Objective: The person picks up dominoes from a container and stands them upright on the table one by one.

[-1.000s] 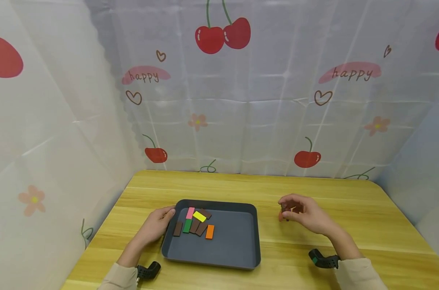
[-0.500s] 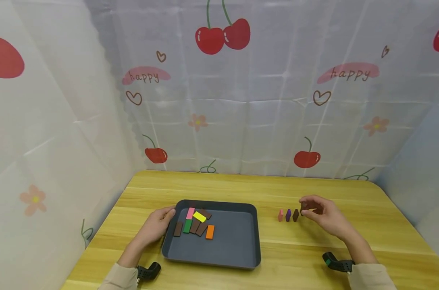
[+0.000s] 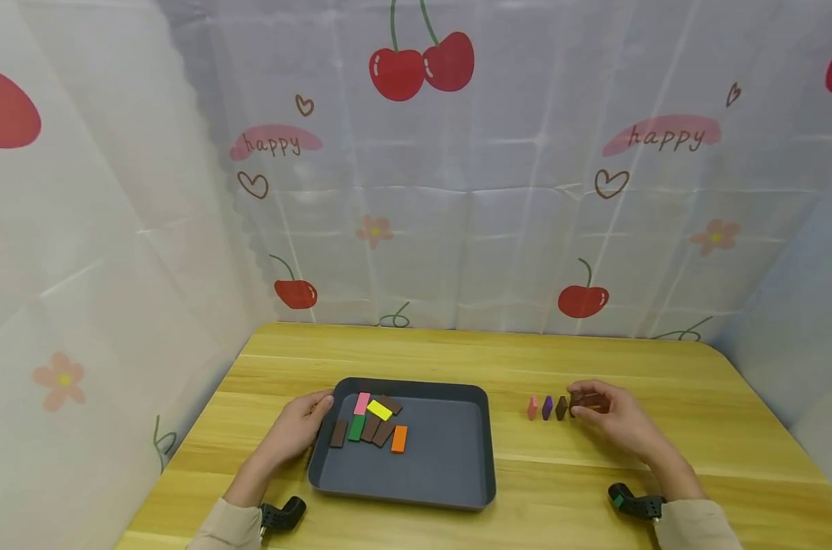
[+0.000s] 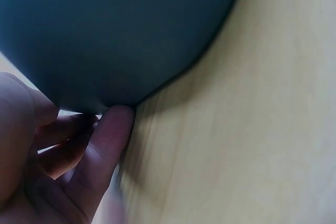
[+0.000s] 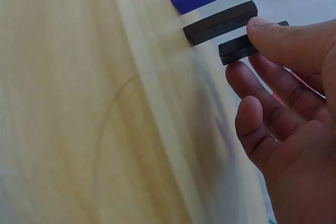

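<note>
Both hands are occupied here in the head view. The left hand (image 3: 295,424) has the left side of the grey tray (image 3: 443,473), thumb at the rim, fingers bent at the outer wall. Over on the right, the right hand (image 3: 618,412) pinches a dark block (image 3: 576,402), thumb and fingers parted only by that block. It's upright, long axis up and down, at the right end of a short row on the wooden surface (image 3: 526,466). Next along come a brown block (image 3: 561,408), a purple block (image 3: 547,407) and a pink block (image 3: 532,407), all on end, gaps between. The tray lies flat left of the row, long side running left to right, with flat pink, green, yellow, orange and brown tiles gathered toward its left.

Left wrist view now: the tray fills the top, one fingertip right against its edge, other fingers bent behind and partly hidden.

And the right wrist view, there's the pinch up close! Thumb on one face, fingertip at the other, remaining fingers loosely bent. The dark block slants lower left to upper right, roughly parallel to the brown block just beside it. Whether its foot touches the surface, I can't tell.
</note>
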The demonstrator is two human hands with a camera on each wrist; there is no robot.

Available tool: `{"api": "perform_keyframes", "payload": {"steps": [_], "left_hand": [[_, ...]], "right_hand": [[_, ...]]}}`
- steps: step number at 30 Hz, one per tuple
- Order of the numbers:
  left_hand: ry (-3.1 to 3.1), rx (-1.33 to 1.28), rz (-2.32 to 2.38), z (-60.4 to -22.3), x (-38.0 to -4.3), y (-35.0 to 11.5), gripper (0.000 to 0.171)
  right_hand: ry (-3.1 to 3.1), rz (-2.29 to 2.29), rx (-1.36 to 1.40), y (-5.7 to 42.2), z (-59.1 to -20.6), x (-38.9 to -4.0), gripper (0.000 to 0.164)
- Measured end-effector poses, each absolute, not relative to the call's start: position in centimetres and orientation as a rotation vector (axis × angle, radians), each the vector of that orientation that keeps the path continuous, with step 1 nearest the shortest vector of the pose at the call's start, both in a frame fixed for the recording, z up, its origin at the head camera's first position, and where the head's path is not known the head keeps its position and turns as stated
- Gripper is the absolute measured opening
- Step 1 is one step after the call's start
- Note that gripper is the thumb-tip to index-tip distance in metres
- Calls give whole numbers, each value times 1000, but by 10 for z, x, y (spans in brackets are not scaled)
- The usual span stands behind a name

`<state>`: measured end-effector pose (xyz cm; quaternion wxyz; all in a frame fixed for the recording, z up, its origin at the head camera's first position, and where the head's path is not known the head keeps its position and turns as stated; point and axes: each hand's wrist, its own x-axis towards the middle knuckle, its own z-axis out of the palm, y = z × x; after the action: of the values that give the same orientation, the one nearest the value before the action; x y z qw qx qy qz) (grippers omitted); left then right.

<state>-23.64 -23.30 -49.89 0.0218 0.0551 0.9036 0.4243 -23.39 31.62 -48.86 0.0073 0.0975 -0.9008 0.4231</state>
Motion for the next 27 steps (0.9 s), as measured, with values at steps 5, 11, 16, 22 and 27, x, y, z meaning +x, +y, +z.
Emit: {"api": "perform_keyframes", "payload": {"steps": [5,11,16,22,27], "left_hand": [[2801,180,1308,-499,-236,-233,44],[2803,186,1312,-498,-236,-233,45],[2803,191,1316,-499,-237,-232,45],[2797,188,1326,-498,-237,-231,45],[2796,175,1324,-498,-237,-230,46]], "right_hand": [[-2816,1319,312,317,-494,-233,29],[-2817,1319,305,318,-497,-234,29],[-2829,1307,303,318,-498,-234,29],[-2841,1298,298,318,-499,-235,30],[-2847,1317,305,318,-499,-236,30]]}}
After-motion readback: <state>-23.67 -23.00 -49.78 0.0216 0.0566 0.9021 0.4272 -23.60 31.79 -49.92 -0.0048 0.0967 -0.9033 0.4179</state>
